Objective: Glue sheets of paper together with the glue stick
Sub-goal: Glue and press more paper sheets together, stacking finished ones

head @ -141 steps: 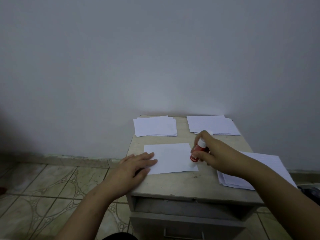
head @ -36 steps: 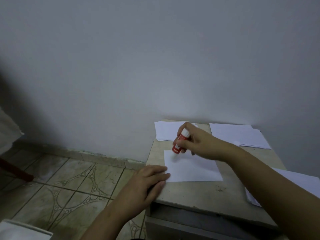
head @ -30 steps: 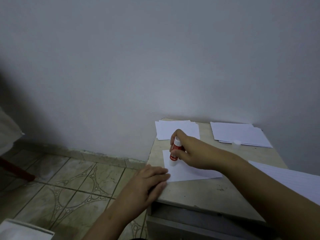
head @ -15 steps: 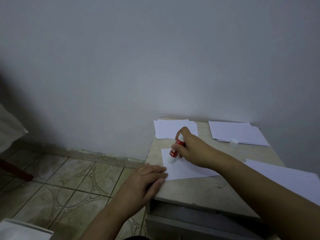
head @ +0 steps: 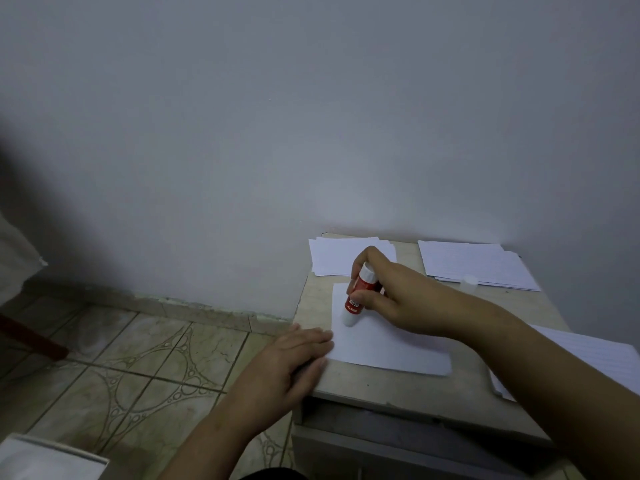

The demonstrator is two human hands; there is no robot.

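A single white sheet lies on the small beige table. My right hand grips a red and white glue stick, tilted, with its white tip down on the sheet near the left edge. My left hand lies flat with straight fingers on the sheet's near left corner at the table's edge.
A stack of white sheets lies at the table's back left and another stack at the back right, with a small white cap in front of it. More lined sheets lie at the right. Tiled floor spreads to the left.
My right hand has drawn the glue stick from the sheet's far left corner down along the left edge toward me. The left hand has stayed on the near corner.
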